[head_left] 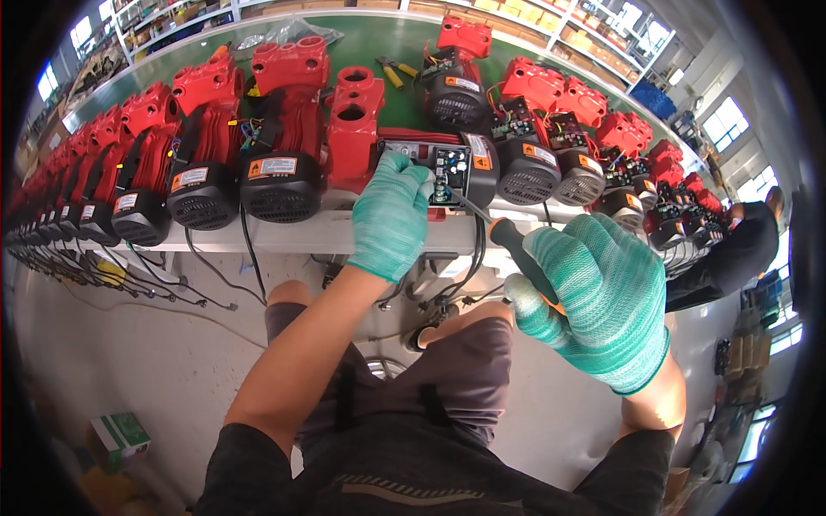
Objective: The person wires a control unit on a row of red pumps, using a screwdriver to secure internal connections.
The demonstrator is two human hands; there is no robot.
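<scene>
A red and black pump (354,142) lies on its side at the bench edge in front of me, its terminal box uncovered toward me. Inside the box shows a small circuit board (451,163) with terminals. My left hand (391,211), in a green knit glove, is closed at the left of the box; its fingertips hide whatever they pinch. My right hand (607,297), gloved alike, is wrapped round the black and orange handle of a screwdriver (516,249). The screwdriver's shaft slants up-left, its tip at the lower part of the board.
More pumps (280,172) line the bench on the left; several with exposed boards (527,163) stand right. Yellow-handled pliers (391,73) and a clear plastic bag (297,33) lie on the green bench top (379,34). Cables (249,249) hang below the edge. Another person (731,249) is at far right.
</scene>
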